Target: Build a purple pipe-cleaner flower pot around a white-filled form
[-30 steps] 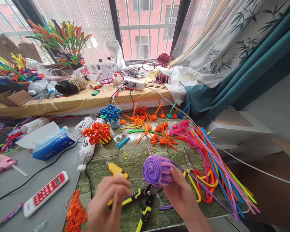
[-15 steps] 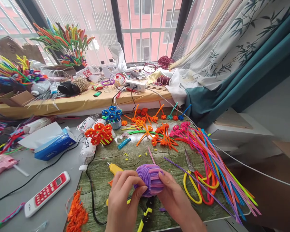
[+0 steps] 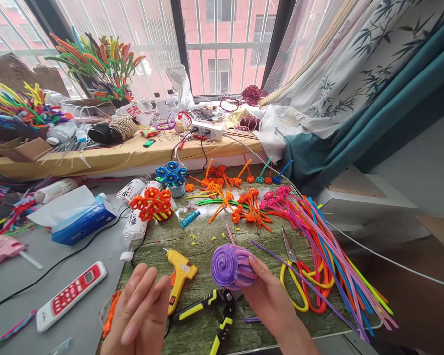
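My right hand (image 3: 272, 301) grips a small round pot of coiled purple and pink pipe cleaners (image 3: 231, 266) by its striped side. The pot lies tilted, its spiral purple base facing me and to the left. Lower left, my left hand (image 3: 142, 308) is raised, holding nothing, fingers stretched and partly bent. Beside it a yellow hot glue gun (image 3: 180, 276) rests on the green wood-patterned board (image 3: 207, 246). Black and yellow pliers (image 3: 222, 305) lie below the pot. Scissors (image 3: 294, 276) with yellow and red handles are right of my right hand.
Pink, blue and orange pipe cleaners (image 3: 336, 251) spread along the right. Orange flowers (image 3: 249, 202) and two flower pots stand farther back. At left lie bottles (image 3: 133, 231), a tissue box (image 3: 83, 222) and a red-and-white remote (image 3: 72, 296). A black cord crosses the grey table.
My left hand has let go of the purple pot and moved left and down, uncovering the glue gun and pliers. My right hand still holds the pot, its base now turned more into view.
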Motion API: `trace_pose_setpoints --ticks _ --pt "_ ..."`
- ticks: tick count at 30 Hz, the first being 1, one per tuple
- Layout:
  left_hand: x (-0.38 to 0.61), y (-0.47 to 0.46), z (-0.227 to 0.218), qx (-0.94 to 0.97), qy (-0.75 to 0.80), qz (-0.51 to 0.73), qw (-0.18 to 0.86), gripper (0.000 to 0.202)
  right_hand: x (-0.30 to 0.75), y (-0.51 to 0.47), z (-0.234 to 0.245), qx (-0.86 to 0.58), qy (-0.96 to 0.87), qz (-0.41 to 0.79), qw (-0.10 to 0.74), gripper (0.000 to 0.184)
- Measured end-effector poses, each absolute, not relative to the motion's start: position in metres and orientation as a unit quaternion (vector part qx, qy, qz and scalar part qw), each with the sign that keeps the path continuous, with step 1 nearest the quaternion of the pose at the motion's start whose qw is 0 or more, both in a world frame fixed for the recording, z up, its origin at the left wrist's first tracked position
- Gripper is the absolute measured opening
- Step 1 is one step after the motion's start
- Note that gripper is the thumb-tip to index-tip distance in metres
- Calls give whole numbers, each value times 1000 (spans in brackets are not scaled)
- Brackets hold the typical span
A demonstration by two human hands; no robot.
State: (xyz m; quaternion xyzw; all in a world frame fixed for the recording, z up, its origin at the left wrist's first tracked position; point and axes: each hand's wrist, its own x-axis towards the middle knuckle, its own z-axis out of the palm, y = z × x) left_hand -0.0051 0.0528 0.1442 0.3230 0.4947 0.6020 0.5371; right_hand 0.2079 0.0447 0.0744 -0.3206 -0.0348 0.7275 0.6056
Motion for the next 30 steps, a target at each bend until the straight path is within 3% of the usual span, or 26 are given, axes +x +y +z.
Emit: trace_pose_setpoints --ticks 4,11,20,24,30 --pt "3 51 142 310 529 574 544 40 206 45 71 -332 -23 705 627 40" --pt "53 33 115 499 606 490 377 66 190 45 75 -341 -27 647 682 35" --pt "79 32 98 593 631 454 209 26 170 37 79 -337 -34 619 709 32" --pt "84 31 99 580 629 465 226 23 165 36 76 -340 -25 607 718 32" --pt "73 35 107 478 632 511 333 31 169 40 73 -345 -14 598 723 28"
